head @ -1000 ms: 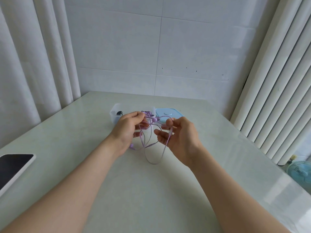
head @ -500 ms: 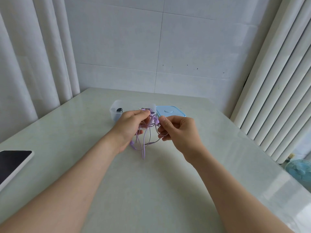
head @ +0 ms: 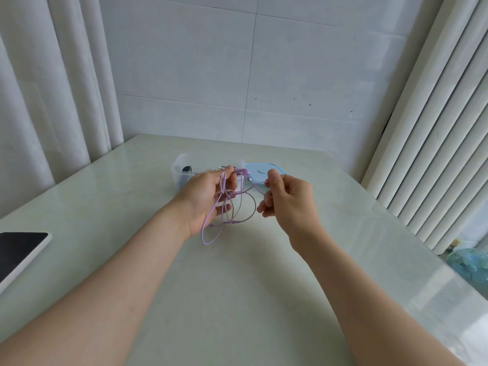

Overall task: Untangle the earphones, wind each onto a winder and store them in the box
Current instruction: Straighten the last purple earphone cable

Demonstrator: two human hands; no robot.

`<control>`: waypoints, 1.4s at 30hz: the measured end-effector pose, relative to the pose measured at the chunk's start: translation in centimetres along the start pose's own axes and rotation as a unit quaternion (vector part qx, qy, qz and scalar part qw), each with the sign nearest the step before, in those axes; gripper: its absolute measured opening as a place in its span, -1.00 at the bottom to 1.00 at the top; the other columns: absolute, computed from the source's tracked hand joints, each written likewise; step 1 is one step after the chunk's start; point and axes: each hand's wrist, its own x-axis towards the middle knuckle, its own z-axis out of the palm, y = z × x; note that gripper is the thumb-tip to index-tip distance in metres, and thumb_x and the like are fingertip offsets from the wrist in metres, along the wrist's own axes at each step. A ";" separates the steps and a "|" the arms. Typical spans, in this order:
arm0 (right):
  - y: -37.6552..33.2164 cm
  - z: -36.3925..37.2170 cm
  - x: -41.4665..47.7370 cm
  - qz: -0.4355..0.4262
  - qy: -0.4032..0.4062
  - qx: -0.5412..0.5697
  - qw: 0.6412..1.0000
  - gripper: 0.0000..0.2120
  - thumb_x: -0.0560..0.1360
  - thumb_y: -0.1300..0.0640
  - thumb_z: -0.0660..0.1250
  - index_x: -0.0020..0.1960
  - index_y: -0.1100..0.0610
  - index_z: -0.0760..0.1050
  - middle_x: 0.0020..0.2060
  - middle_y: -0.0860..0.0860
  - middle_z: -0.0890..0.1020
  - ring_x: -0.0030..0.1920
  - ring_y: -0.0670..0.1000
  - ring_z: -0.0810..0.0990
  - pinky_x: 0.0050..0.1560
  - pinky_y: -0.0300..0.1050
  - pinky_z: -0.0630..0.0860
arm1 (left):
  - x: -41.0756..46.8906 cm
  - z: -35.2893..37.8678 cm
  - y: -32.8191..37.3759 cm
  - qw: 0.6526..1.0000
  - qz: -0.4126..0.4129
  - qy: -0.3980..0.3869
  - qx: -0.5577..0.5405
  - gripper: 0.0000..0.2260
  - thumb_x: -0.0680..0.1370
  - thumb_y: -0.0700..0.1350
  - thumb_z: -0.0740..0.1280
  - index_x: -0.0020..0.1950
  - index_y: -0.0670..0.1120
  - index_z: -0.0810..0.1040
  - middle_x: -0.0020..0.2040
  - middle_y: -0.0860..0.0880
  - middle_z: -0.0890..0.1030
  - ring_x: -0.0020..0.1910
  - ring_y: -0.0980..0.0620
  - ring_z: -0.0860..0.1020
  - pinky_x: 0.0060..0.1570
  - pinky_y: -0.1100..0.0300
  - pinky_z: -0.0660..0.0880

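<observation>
From the head camera, both forearms reach out over the pale worktop (head: 237, 299) and the hands meet near its middle, raised a little above the surface. The purple earphones (head: 223, 184) hang between them as a loose tangle.

The left hand (head: 208, 194) grasps the bunch: thumb and forefinger pinch the upper end, where the thicker purple parts sit, and the cord drapes across its palm. The right hand (head: 287, 199) has its fingers curled and pinches a single strand between thumb and forefinger, near the top. That strand runs sideways, roughly level, from one hand to the other.

The rest of the cord hangs in long loops. Their long axis runs up and down, from the left hand's pinch toward the worktop, and the lowest loop ends below the left wrist. Whether it touches the surface I cannot tell.

Just behind the left hand stands a clear box (head: 179, 167) with something small and dark inside, possibly a winder. A light blue lid (head: 264, 170) lies flat just beside it, on its right. A dark-screened tablet (head: 18, 249) lies at the left edge, well apart from the hands.
</observation>
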 end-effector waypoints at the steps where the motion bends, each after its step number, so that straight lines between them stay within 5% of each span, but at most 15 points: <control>1: 0.0 0.1 0.1 0.001 0.005 0.006 1.000 -0.66 0.74 0.02 0.20 -0.11 0.18 0.53 -0.39 -0.03 0.53 -0.36 0.02 0.63 -0.30 -0.11 0.58 | 0.2 0.0 -0.1 1.000 -0.003 0.017 0.012 -0.75 0.69 0.03 0.26 -0.07 0.01 0.66 -0.25 0.10 0.51 -0.19 0.04 0.47 -0.02 0.04 0.35; 6: -0.2 -0.2 -0.3 0.022 -0.077 0.031 0.996 -0.69 0.72 -0.01 0.25 -0.08 0.12 0.61 -0.17 -0.06 0.66 -0.11 -0.04 0.66 -0.09 -0.11 0.60 | 0.3 0.3 -0.2 0.998 0.005 0.062 0.017 -0.76 0.67 0.06 0.31 -0.13 0.02 0.63 -0.29 0.10 0.55 -0.25 0.06 0.51 -0.10 0.08 0.41; 10: 0.0 -0.2 -0.7 -0.014 -0.100 -0.059 0.993 -0.83 0.59 0.11 0.46 -0.10 0.21 0.66 -0.20 0.04 0.72 -0.17 -0.07 0.65 -0.10 -0.01 0.61 | 0.0 0.7 0.1 0.997 0.016 0.068 0.042 -0.66 0.64 0.04 0.33 -0.29 0.03 0.71 -0.30 0.09 0.54 -0.24 0.07 0.50 -0.13 0.12 0.42; 11: -0.1 -0.2 -0.8 -0.020 -0.094 -0.053 0.994 -0.92 0.55 0.17 0.48 -0.04 0.19 0.66 -0.20 0.05 0.72 -0.20 -0.07 0.64 -0.16 -0.08 0.59 | 0.0 0.7 0.1 0.996 0.023 0.074 0.052 -0.67 0.63 0.04 0.35 -0.29 0.01 0.72 -0.28 0.07 0.55 -0.21 0.05 0.52 -0.10 0.10 0.44; 14: -0.3 -0.1 -1.1 -0.046 -0.095 -0.015 0.994 -0.76 0.51 0.29 0.44 0.12 0.05 0.67 -0.10 0.03 0.76 -0.16 -0.05 0.68 -0.12 -0.21 0.57 | 0.1 0.7 -0.2 0.991 0.061 0.083 0.089 -0.70 0.62 0.06 0.39 -0.07 -0.15 0.73 -0.19 0.00 0.59 -0.14 -0.01 0.52 -0.13 0.10 0.44; 18: 0.0 -0.1 -0.7 -0.129 -0.074 -0.079 0.986 -0.77 0.54 0.24 0.43 0.10 -0.01 0.73 -0.07 -0.07 0.77 -0.01 -0.01 0.73 0.02 -0.06 0.66 | 0.0 0.8 -0.4 0.985 0.090 0.073 0.125 -0.71 0.63 0.11 0.39 -0.11 -0.06 0.74 -0.20 0.01 0.60 -0.22 0.07 0.53 -0.19 0.19 0.40; 25: 0.9 -0.2 0.0 -0.146 0.036 -0.159 0.976 -0.77 0.56 0.25 0.39 0.04 -0.03 0.74 -0.19 -0.21 0.74 -0.20 -0.23 0.65 -0.16 -0.40 0.45 | -0.4 0.9 0.2 0.991 0.070 0.039 0.107 -0.69 0.50 0.01 0.30 0.03 -0.12 0.76 -0.14 -0.01 0.71 -0.15 0.03 0.52 -0.06 0.08 0.39; 29: 0.4 -0.1 -0.2 -0.134 0.058 -0.166 0.975 -0.73 0.55 0.25 0.34 -0.04 -0.06 0.74 -0.21 -0.22 0.72 -0.18 -0.17 0.65 -0.14 -0.26 0.50 | -0.4 0.5 0.1 0.991 0.063 0.008 0.120 -0.60 0.46 -0.15 0.18 0.10 -0.01 0.77 -0.09 0.00 0.71 -0.16 0.04 0.49 -0.09 0.14 0.41; 33: -0.1 -0.1 -0.7 -0.096 -0.006 -0.155 0.983 -0.58 0.65 0.06 0.16 -0.20 -0.09 0.74 -0.21 0.16 0.70 -0.14 0.16 0.58 -0.17 -0.01 0.47 | -0.3 0.1 -0.1 0.988 0.073 -0.005 0.138 -0.53 0.35 -0.25 0.21 0.14 -0.01 0.75 -0.04 -0.06 0.72 -0.10 0.03 0.51 -0.05 0.14 0.44; 37: 0.3 0.0 -0.6 -0.075 -0.028 -0.192 0.978 -0.56 0.68 -0.05 0.18 -0.10 0.14 0.73 -0.52 -0.02 0.40 -0.42 -0.03 0.32 -0.38 -0.19 0.24 | -0.5 0.2 -0.1 0.986 0.086 -0.020 0.144 -0.69 0.59 -0.25 0.29 0.15 0.02 0.76 -0.06 -0.05 0.72 -0.13 0.01 0.50 -0.05 0.15 0.42; 42: 1.0 0.0 -0.4 -0.100 -0.045 -0.225 0.968 -0.79 0.56 0.12 0.33 0.01 -0.03 0.75 -0.20 -0.15 0.74 -0.08 -0.02 0.69 0.02 -0.05 0.62 | -0.8 0.2 -0.2 0.978 0.119 -0.052 0.164 -0.74 0.51 -0.10 0.43 0.16 0.07 0.75 0.00 -0.05 0.74 -0.06 0.10 0.53 -0.06 0.20 0.40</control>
